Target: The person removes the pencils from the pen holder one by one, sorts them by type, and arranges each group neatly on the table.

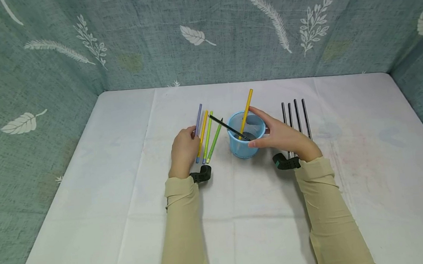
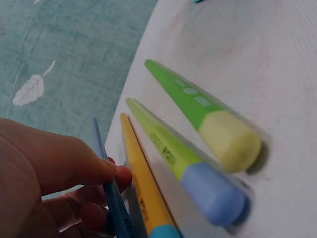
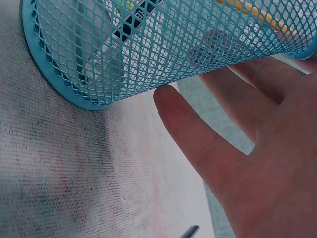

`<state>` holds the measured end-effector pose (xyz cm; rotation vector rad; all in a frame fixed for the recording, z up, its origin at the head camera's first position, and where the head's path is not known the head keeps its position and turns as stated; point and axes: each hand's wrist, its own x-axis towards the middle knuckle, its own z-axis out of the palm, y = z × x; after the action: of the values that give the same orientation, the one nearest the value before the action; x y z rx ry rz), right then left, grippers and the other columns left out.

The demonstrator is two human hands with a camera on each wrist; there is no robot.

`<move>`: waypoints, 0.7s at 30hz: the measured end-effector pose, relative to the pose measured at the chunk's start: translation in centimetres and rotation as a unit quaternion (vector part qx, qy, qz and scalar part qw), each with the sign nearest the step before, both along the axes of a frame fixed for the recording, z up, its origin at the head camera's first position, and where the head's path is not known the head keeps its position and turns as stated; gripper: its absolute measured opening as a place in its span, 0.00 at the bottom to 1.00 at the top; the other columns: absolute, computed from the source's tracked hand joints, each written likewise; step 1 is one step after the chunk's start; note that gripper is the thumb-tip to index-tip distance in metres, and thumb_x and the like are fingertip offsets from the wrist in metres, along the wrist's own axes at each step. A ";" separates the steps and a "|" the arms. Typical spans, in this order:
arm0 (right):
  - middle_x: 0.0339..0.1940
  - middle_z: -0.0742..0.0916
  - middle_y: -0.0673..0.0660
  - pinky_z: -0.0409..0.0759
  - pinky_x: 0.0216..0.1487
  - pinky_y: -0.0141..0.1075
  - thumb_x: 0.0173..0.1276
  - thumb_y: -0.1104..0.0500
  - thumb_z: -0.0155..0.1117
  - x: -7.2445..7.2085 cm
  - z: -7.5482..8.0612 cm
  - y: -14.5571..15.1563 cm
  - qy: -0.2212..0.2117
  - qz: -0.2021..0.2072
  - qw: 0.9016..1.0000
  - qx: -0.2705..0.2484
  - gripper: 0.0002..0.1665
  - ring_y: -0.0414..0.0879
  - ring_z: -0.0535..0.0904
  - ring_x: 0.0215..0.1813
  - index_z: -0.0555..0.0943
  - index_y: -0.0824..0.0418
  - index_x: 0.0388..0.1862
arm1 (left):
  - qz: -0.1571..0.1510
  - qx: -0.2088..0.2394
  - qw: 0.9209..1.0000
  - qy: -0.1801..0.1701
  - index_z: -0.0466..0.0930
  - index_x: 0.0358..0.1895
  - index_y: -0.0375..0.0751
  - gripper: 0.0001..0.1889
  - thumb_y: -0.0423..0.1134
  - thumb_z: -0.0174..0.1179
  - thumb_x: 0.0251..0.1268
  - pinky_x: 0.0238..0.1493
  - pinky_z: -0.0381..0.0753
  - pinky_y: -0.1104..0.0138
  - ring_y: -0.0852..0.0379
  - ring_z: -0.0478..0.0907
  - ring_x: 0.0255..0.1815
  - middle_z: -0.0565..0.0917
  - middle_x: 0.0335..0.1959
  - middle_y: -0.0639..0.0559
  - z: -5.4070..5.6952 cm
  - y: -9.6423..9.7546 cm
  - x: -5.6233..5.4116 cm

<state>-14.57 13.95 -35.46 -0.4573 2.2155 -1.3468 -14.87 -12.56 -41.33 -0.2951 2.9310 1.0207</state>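
My left hand point(image 1: 184, 150) pinches a slim blue-purple pencil point(image 2: 115, 203) between thumb and fingers, its far end pointing away. Just right of it, a yellow pencil point(image 1: 202, 137) with a blue end and two green pencils point(image 1: 208, 138) lie side by side on the white cloth. In the middle stands a light-blue mesh pen cup point(image 1: 243, 150). My right hand point(image 1: 284, 134) holds this cup from the right, thumb on the near side and fingers at the back. Inside the cup lean a yellow pencil point(image 1: 247, 106) and a black pen point(image 1: 223, 124), tilted left.
Several slim black pens point(image 1: 306, 118) lie in a row right of the cup, partly hidden under the right hand and wrist. The table point(image 1: 220, 239) has a white cloth. A green leaf-patterned curtain point(image 1: 228, 60) hangs behind and to the sides.
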 end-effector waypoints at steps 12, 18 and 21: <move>0.70 0.51 0.43 0.71 0.49 0.46 0.45 0.40 0.70 -1.4 -3.0 0.8 0.012 -0.006 1.000 -0.010 0.56 0.54 0.67 0.59 0.44 0.24 0.65 | 0.002 -0.032 0.999 0.003 0.68 0.61 0.44 0.24 0.30 0.47 0.57 0.36 0.72 0.61 0.52 0.70 0.36 0.70 0.44 0.45 -0.2 0.1 0.0; 0.70 0.53 0.46 0.72 0.48 0.45 0.46 0.43 0.71 -1.2 -3.0 0.9 0.010 0.003 1.000 -0.030 0.56 0.53 0.70 0.56 0.45 0.25 0.65 | 0.006 -0.025 1.000 0.007 0.69 0.60 0.46 0.22 0.37 0.47 0.61 0.34 0.71 0.61 0.52 0.69 0.35 0.70 0.42 0.47 0.0 0.0 0.1; 0.70 0.52 0.46 0.71 0.49 0.46 0.47 0.45 0.71 -1.3 -3.0 0.8 0.007 -0.001 1.000 -0.028 0.55 0.53 0.69 0.58 0.45 0.25 0.65 | -0.007 -0.010 1.000 0.024 0.70 0.59 0.46 0.21 0.40 0.48 0.62 0.36 0.71 0.61 0.52 0.70 0.37 0.71 0.43 0.48 0.4 -0.1 0.0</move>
<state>-15.85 14.79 -38.42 -0.4857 2.1954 -1.4130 -14.85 -12.63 -40.95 -0.2528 2.9831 1.0101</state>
